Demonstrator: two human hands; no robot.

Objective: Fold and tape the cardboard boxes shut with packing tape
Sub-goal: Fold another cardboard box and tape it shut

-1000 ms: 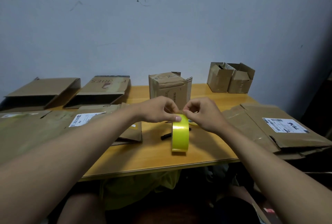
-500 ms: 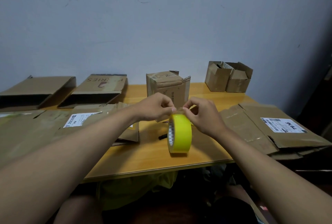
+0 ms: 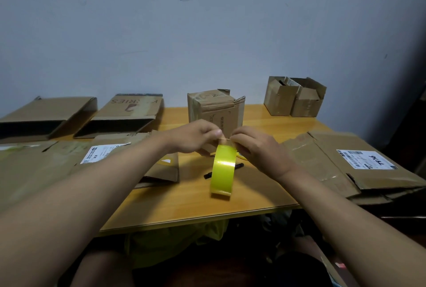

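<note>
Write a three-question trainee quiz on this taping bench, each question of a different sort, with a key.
1. True or false: the yellow tape roll lies flat on the wooden table.
2. Multiple choice: the black marker lies A) on top of the middle box; B) on the table behind the roll; C) inside the pair of small boxes at the back right.
3. Fill in: the left hand and the right hand both pinch at the ___ of the roll.

Key
1. False: it stands on edge.
2. B
3. top, where the tape end appears to be lifting.
</note>
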